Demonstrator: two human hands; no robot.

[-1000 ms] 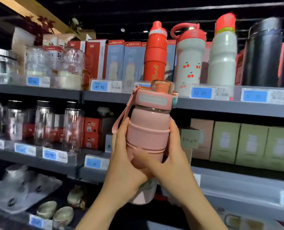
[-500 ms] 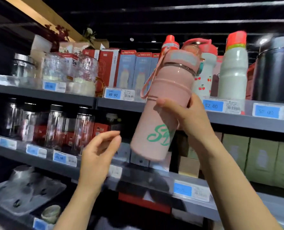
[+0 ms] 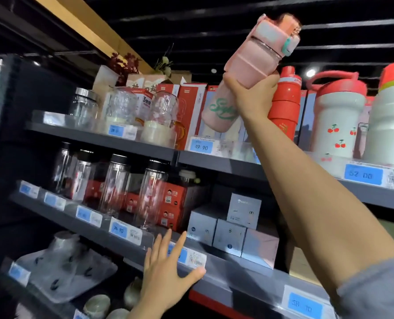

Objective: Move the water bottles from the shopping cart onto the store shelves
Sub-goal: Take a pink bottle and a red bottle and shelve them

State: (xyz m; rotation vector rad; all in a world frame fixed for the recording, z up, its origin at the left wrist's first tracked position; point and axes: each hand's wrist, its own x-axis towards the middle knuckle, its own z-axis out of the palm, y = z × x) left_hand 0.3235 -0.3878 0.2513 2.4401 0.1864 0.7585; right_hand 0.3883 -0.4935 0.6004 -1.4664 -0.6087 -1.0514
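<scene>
Gripping tilted pink bottle, cap up-right: right hand; left hand open, empty.

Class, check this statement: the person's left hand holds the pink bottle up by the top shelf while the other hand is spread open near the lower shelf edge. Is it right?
Not quite: the head view shows the right hand holding the pink bottle. The left hand is the open one by the lower shelf edge.

Grey shelves carry glass jars, red bottle, boxes.
</scene>
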